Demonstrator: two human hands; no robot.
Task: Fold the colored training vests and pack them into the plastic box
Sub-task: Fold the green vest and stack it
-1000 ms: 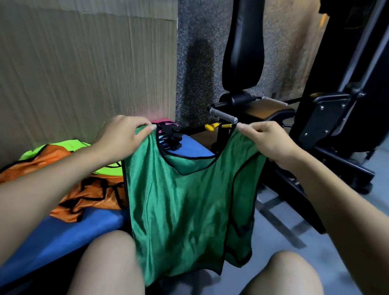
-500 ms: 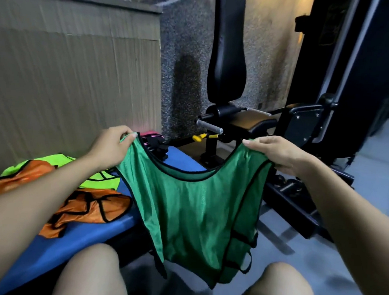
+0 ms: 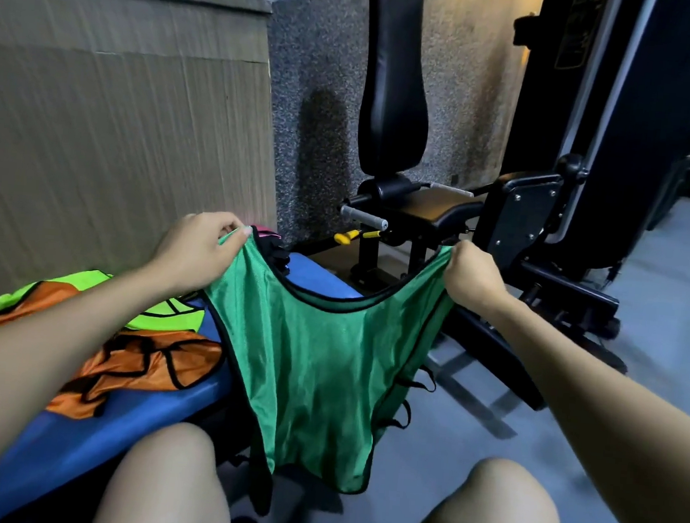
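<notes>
A green mesh vest (image 3: 318, 374) with black trim hangs spread in front of my knees. My left hand (image 3: 197, 249) pinches its left shoulder strap and my right hand (image 3: 472, 277) grips its right shoulder strap, so the neckline sags between them. An orange vest (image 3: 149, 365) lies crumpled on the blue bench (image 3: 85, 443) under my left forearm, with a neon yellow-green vest (image 3: 157, 312) behind it. No plastic box is in view.
A dark object with pink parts (image 3: 272, 245) sits at the bench's far end. A black gym machine (image 3: 396, 112) with padded seat, steel handle and yellow pin stands ahead. A wood-panel wall is at the left; grey floor lies at the right.
My hands have drawn further apart, stretching the vest wider, and its hem now hangs lower between my knees. The view has tilted upward.
</notes>
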